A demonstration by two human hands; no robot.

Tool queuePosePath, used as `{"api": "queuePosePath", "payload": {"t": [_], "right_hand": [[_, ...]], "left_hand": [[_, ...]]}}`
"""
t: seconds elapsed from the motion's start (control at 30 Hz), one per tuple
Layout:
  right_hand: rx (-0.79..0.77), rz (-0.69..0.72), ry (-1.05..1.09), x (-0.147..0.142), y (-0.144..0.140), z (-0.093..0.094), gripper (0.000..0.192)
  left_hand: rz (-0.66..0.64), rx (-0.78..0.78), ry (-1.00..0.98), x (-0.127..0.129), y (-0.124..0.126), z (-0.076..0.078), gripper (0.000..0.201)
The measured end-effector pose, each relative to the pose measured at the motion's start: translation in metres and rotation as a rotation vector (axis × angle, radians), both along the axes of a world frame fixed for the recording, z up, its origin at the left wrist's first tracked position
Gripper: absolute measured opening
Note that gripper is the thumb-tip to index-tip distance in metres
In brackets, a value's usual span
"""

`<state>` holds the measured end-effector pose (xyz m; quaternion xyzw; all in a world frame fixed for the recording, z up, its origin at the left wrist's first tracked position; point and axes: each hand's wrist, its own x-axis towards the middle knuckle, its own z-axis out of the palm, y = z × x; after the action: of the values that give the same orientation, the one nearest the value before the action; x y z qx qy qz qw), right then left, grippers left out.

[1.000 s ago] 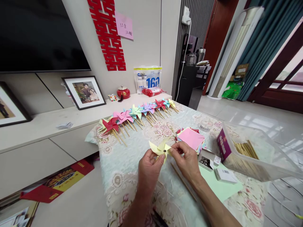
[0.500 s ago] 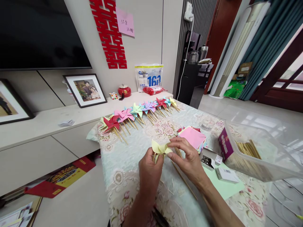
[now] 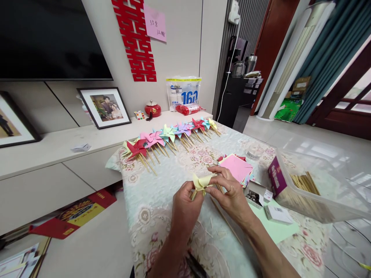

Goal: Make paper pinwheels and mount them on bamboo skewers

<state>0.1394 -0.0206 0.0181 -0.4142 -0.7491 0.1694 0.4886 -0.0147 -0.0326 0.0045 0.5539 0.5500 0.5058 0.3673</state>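
Note:
A pale yellow paper pinwheel (image 3: 202,181), its blades curled inward, is held up between both hands over the table. My left hand (image 3: 188,204) pinches its lower left side with thumb and fingers. My right hand (image 3: 228,191) grips the right-hand blade between thumb and fingertips. The centre of the pinwheel is partly covered by my fingers. Thin wooden sticks (image 3: 226,220) lie on the cloth beneath and beside my right hand. Just beyond it sits a stack of coloured paper squares (image 3: 236,168), pink on top.
Finished pinwheels (image 3: 168,133) line the table's far edge. To the right are an open box of small metal pieces (image 3: 255,197), a white box (image 3: 278,214), a green sheet (image 3: 282,233) and a clear plastic bin (image 3: 307,204) of sticks. A dark tool (image 3: 195,266) lies at the near edge.
Both hands and the yellow pinwheel have shifted slightly to the right. Its right-hand blade is now folded further in toward the centre.

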Motion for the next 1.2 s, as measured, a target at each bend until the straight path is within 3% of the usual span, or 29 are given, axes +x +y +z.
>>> {"api": "queuePosePath", "payload": {"t": [0.27, 0.5, 1.0, 1.2], "right_hand": [[-0.049, 0.011, 0.023, 0.0, 0.0, 0.004, 0.007], [-0.088, 0.032, 0.043, 0.0, 0.0, 0.005, 0.007], [-0.119, 0.006, 0.023, 0.001, 0.001, 0.002, 0.009], [-0.132, 0.01, 0.041, 0.001, 0.001, 0.002, 0.007]], "left_hand": [[-0.115, -0.092, -0.138, 0.001, 0.0, 0.004, 0.021], [-0.175, -0.15, -0.16, -0.001, 0.001, -0.003, 0.021], [-0.061, -0.062, -0.109, 0.001, -0.002, 0.006, 0.023], [-0.094, -0.076, -0.118, 0.001, 0.0, 0.001, 0.023]]}}
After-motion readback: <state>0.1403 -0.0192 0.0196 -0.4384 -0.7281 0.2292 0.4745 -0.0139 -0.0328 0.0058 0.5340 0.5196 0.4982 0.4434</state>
